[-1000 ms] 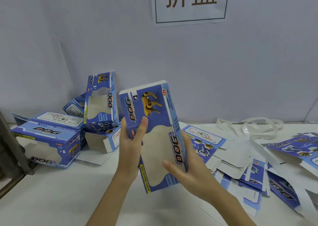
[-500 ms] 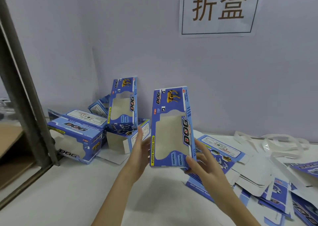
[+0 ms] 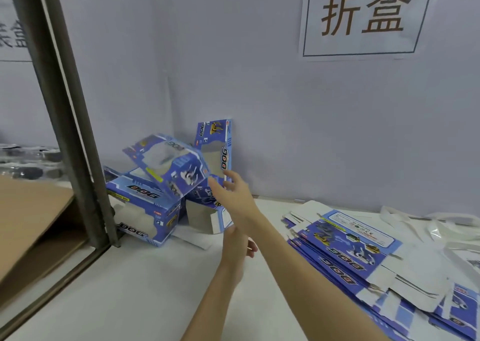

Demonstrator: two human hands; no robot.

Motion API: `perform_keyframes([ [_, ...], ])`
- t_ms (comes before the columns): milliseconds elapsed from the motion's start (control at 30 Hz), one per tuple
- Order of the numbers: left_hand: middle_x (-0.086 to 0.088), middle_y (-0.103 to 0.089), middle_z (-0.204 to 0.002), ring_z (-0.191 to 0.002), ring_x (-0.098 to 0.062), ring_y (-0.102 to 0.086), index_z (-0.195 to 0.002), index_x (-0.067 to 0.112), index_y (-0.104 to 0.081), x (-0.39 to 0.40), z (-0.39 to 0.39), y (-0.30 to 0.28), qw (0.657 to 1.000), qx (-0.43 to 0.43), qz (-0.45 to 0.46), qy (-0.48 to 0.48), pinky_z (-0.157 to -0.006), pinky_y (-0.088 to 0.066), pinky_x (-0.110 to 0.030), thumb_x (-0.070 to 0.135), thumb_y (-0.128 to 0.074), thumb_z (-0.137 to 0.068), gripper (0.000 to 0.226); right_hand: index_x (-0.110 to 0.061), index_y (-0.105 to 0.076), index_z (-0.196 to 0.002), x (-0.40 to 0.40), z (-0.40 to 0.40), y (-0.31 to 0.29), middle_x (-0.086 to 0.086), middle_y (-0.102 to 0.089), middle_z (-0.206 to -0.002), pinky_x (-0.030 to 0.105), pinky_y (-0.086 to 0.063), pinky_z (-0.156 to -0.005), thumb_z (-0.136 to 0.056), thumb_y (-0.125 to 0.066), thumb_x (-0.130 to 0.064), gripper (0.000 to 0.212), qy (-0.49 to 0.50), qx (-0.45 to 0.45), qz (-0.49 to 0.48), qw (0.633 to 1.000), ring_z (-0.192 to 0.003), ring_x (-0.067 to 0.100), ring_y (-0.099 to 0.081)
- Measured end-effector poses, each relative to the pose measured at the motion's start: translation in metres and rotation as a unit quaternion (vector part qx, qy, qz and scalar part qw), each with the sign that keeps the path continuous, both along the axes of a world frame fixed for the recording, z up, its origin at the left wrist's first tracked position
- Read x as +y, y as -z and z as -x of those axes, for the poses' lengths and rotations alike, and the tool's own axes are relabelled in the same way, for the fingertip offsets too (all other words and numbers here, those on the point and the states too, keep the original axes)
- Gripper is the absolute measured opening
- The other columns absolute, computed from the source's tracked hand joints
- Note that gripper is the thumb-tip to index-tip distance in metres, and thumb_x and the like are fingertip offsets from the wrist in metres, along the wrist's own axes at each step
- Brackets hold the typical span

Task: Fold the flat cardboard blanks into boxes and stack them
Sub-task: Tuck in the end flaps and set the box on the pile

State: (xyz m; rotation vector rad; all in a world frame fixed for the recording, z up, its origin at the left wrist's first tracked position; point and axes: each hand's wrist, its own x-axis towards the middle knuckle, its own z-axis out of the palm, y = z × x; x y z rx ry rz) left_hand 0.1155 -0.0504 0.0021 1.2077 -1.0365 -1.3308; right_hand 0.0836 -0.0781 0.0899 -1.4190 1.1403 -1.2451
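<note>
Folded box (image 3: 168, 165) tilting in blurred mid-motion at the top of the pile of finished boxes (image 3: 166, 198), in the corner where the metal post (image 3: 70, 112) meets the wall (image 3: 259, 94); long axis slanting down from upper left to lower right, window face turning upward, dog-printed end panel facing out toward the right hand (image 3: 231, 198). Not clear whether resting on the pile or still in the air. Right hand reaching just beside that lower end, fingers spread and straight, gripping nothing; whether fingertips are touching the cardboard is not clear. Left hand (image 3: 237, 244) hanging lower, nearer than the pile, partly hidden behind the right forearm, fingers looking relaxed and holding nothing.

Leaning upright against the wall behind the pile: another box (image 3: 217, 146), long axis vertical, window facing out. Lying at the base beside the post: a box (image 3: 145, 216) on its side, window to the front, nothing inside. Next to it, an open-ended box (image 3: 205, 216) showing a bare grey interior.

Spreading to the right of the pile, well apart from it: flat blanks (image 3: 358, 252) in an overlapping heap, printed side up, with white strapping (image 3: 441, 224) beyond. Lying between pile and blanks: bare white tabletop (image 3: 155, 288), reaching forward to the near edge.
</note>
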Motion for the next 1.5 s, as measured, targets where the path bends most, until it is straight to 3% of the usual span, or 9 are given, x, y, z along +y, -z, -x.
perform_keyframes([
  [233,-0.003,-0.072,-0.074,-0.049,-0.017,-0.055,-0.088,0.009,-0.070,0.000,0.007,0.001,0.992,-0.111,0.003,0.054,-0.047,-0.042,-0.023,0.023,-0.050,-0.104,0.029,-0.015,-0.052,-0.142,0.022,0.082,0.036,-0.001,-0.058,-0.139,0.011,-0.049,-0.094,-0.105,-0.061,-0.015,0.038,0.115,0.193,0.103,0.969,-0.135,0.019,-0.056],
  [467,-0.007,-0.072,-0.082,-0.061,-0.021,-0.058,-0.098,0.009,-0.074,0.002,0.017,0.007,0.987,-0.147,-0.006,0.072,-0.050,-0.045,-0.026,0.027,-0.050,-0.110,0.033,-0.017,-0.016,-0.165,0.063,0.211,0.089,0.025,-0.014,-0.171,0.061,-0.017,-0.125,-0.101,-0.043,-0.072,0.089,0.166,0.632,-0.171,0.737,-0.158,0.046,-0.012],
  [600,-0.007,-0.073,-0.082,-0.060,-0.020,-0.060,-0.096,0.010,-0.075,0.005,0.022,0.007,0.985,-0.156,0.007,0.079,-0.051,-0.047,-0.027,0.027,-0.051,-0.110,0.032,-0.019,-0.041,-0.151,0.069,0.220,0.098,0.011,-0.061,-0.141,0.045,-0.054,-0.098,-0.104,-0.041,-0.066,0.066,0.177,0.677,-0.064,0.712,-0.129,0.032,-0.059],
  [767,-0.007,-0.073,-0.084,-0.061,-0.020,-0.061,-0.096,0.012,-0.075,0.007,0.026,0.009,0.983,-0.155,0.018,0.094,-0.055,-0.049,-0.031,0.029,-0.052,-0.109,0.032,-0.016,-0.055,-0.126,0.079,0.214,0.073,0.001,-0.073,-0.107,0.036,-0.050,-0.066,-0.112,-0.048,-0.020,0.016,0.209,0.742,0.085,0.631,-0.088,0.027,-0.074],
  [867,-0.005,-0.075,-0.094,-0.068,-0.021,-0.065,-0.099,0.016,-0.076,0.007,0.026,0.007,0.983,-0.144,0.044,0.103,-0.054,-0.052,-0.033,0.034,-0.057,-0.107,0.027,-0.008,-0.065,-0.118,0.082,0.226,0.030,0.005,-0.063,-0.067,0.035,-0.038,-0.048,-0.109,-0.054,-0.009,0.014,0.327,0.598,0.248,0.689,-0.049,0.032,-0.055],
  [967,-0.003,-0.073,-0.113,-0.093,-0.020,-0.070,-0.113,0.022,-0.072,0.011,0.028,0.000,0.981,-0.125,0.094,0.114,-0.066,-0.061,-0.037,0.036,-0.062,-0.104,0.019,0.000,-0.069,-0.105,0.082,0.238,-0.020,0.017,-0.061,-0.061,0.035,-0.037,-0.053,-0.108,-0.054,-0.006,0.017,0.434,0.375,0.328,0.751,-0.049,0.038,-0.051],
  [1067,0.007,-0.064,-0.132,-0.115,-0.010,-0.064,-0.129,0.030,-0.062,0.017,0.032,-0.008,0.978,-0.103,0.139,0.118,-0.081,-0.064,-0.035,0.040,-0.064,-0.101,0.030,-0.013,-0.062,-0.084,0.079,0.243,-0.043,0.006,-0.058,-0.065,0.017,-0.038,-0.052,-0.114,-0.044,-0.021,0.036,0.476,0.190,0.310,0.801,-0.055,0.018,-0.053],
  [1233,0.035,-0.069,-0.111,-0.106,0.012,-0.063,-0.123,0.057,-0.058,0.022,0.032,-0.017,0.974,-0.053,0.173,0.136,-0.090,-0.049,-0.011,0.063,-0.057,-0.091,0.033,0.005,-0.064,-0.100,0.073,0.242,-0.006,0.009,-0.075,-0.091,0.043,-0.064,-0.060,-0.113,-0.046,-0.038,0.049,0.397,-0.153,0.090,0.901,-0.069,0.017,-0.073],
  [1500,0.002,-0.075,-0.108,-0.083,-0.006,-0.075,-0.136,0.025,-0.060,0.009,0.023,-0.008,0.961,-0.171,0.164,0.139,-0.073,-0.061,-0.023,0.014,-0.066,-0.102,0.036,-0.012,-0.070,-0.112,0.114,0.227,0.079,0.006,-0.082,-0.093,0.034,-0.062,-0.052,-0.108,-0.046,-0.049,0.044,0.308,-0.213,-0.066,0.925,-0.077,0.027,-0.080],
])
